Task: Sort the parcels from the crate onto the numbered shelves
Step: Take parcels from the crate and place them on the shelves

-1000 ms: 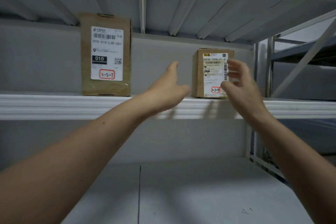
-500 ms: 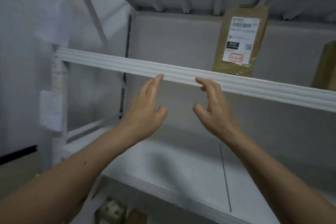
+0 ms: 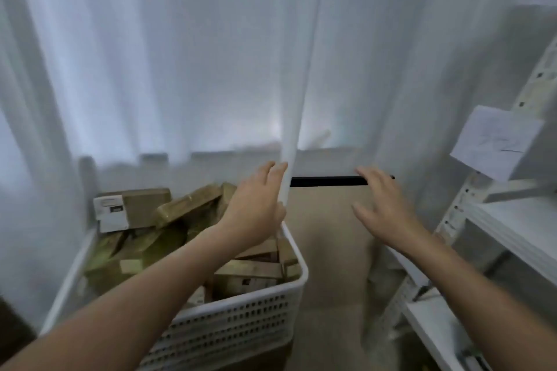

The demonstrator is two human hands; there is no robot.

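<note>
Parcels (image 3: 187, 208), brown and loosely heaped, fill the white perforated crate (image 3: 241, 319); none has left it in this view. The left hand (image 3: 256, 208) hovers above the crate's right half, empty, fingers straight and relaxed. It overlaps a fold of the white curtain (image 3: 180, 54) behind the crate; whether it touches the fold cannot be told. The right hand (image 3: 385, 208) hangs to the right of the crate, over the tan floor (image 3: 328, 250), likewise empty with fingers spread. The shelves (image 3: 518, 220) stand further right of the crate.

Step in hand, as judged: fetching the next parcel. The tilted parcel (image 3: 187, 205) on top of the heap looks free of its neighbours and is the sensible choice. Grasp it across its narrow sides and lift it straight up, since a slanted pile may slide. Turn its label into view before carrying it, so that the shelf number is read first.

Writing: the labelled parcel (image 3: 132, 211) at the crate's far left corner bears a white label (image 3: 110, 212) with a dark block, its print blurred beyond reading. A paper sheet (image 3: 497, 141) on the rack upright right of the crate shows faint, illegible marks.
</note>
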